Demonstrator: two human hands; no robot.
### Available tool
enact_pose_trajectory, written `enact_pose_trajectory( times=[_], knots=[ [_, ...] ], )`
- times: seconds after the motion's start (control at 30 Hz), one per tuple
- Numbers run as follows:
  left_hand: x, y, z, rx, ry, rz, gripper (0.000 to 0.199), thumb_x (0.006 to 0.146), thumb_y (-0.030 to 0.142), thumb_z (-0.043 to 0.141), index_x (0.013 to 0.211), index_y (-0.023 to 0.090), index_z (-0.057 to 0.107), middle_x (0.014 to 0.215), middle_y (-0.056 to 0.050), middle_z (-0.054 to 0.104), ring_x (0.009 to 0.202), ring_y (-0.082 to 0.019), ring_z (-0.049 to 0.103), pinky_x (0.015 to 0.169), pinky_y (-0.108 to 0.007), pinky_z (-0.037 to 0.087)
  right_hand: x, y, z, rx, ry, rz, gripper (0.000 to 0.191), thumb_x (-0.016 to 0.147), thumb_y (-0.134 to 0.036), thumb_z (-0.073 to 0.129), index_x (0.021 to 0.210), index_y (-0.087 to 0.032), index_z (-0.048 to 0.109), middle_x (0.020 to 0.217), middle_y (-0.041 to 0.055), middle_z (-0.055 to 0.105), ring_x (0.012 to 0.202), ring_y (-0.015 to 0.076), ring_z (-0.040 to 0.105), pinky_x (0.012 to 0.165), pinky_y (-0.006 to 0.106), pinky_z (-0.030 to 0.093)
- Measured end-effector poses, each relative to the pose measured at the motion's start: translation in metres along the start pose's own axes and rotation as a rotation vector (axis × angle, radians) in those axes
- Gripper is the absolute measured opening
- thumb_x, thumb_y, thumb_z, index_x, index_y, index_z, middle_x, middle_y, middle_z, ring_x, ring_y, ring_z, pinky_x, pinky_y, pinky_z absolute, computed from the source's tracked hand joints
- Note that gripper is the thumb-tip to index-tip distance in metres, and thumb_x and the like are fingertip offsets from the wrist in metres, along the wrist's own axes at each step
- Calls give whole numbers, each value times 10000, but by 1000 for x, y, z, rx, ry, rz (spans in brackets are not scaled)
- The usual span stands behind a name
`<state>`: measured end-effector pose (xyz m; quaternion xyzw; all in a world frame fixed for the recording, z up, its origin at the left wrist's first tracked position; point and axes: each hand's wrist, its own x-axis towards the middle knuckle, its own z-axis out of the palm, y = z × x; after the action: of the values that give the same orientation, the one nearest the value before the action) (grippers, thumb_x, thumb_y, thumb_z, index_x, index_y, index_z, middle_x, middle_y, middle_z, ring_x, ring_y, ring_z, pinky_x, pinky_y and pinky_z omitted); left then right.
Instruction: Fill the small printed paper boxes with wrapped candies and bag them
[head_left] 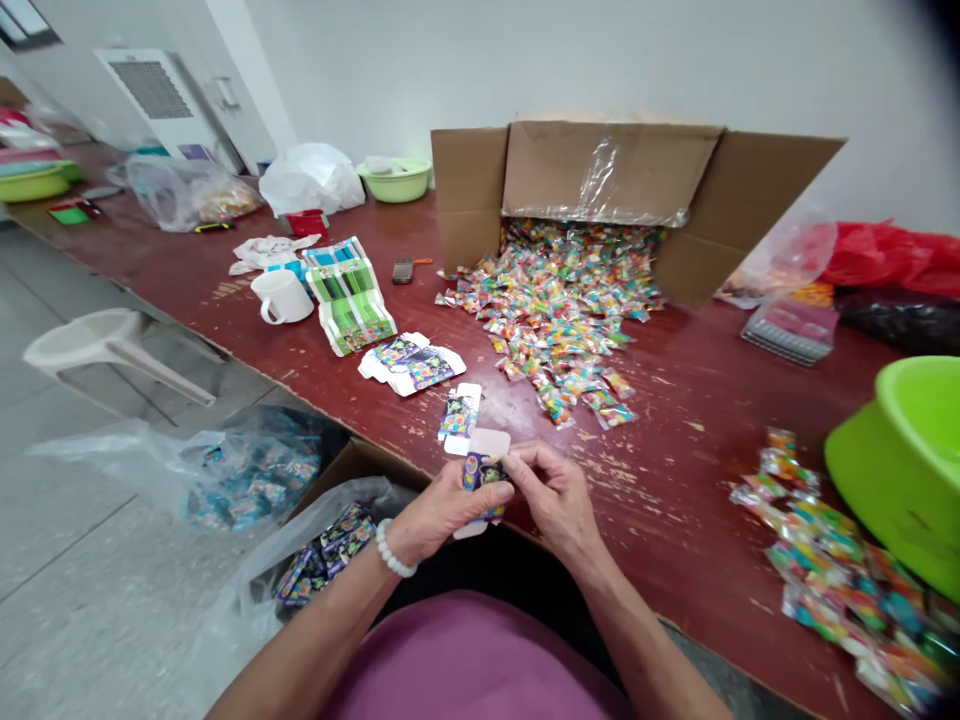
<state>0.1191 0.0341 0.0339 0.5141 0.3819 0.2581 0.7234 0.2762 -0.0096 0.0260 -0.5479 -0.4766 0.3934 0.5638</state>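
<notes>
Between my two hands is a small printed candy box (474,472), purple and black with white flaps standing out at top and bottom. My left hand (444,508) wraps round its left side, thumb across the front. The fingers of my right hand (551,485) pinch at its upper right edge by the top flap. Just beyond it a single flat box blank (459,412) lies on the table. A small pile of similar blanks (414,364) is farther left. Wrapped candies (570,320) spill out of a large cardboard carton (611,175) ahead of me.
Filled boxes (326,550) sit in a plastic-lined carton below the table edge, beside a bag of blue packets (251,485). Green cartons (352,307) and a white mug (282,298) stand left. At right are more candies (832,560) and a green basin (892,470).
</notes>
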Motion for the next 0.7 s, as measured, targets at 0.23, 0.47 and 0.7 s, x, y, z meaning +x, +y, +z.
enact_pose_trajectory(
  times=[0.23,0.47,0.7],
  knots=[
    [-12,-4,9,-37,222,169,727,775,279,774,1375,272,363,1051,-45,717,866,-184,690,759,-294,559,0,3,6,171,41,147,401,852,-419,682,1177,-215,566,831,8,706,757,184,657,732,306,521],
    [-12,-6,14,-122,186,233,512,809,248,740,1268,253,515,1200,-61,675,1046,-186,645,880,-283,525,-4,6,16,241,64,74,255,867,-386,673,1050,-209,664,958,40,717,849,182,653,798,307,515],
    [-11,-7,7,5,212,165,266,897,388,644,1080,194,642,903,-14,676,813,-144,610,715,-232,494,7,3,0,289,-9,230,287,737,-434,795,788,-170,696,749,5,685,664,137,594,655,261,481]
  ],
)
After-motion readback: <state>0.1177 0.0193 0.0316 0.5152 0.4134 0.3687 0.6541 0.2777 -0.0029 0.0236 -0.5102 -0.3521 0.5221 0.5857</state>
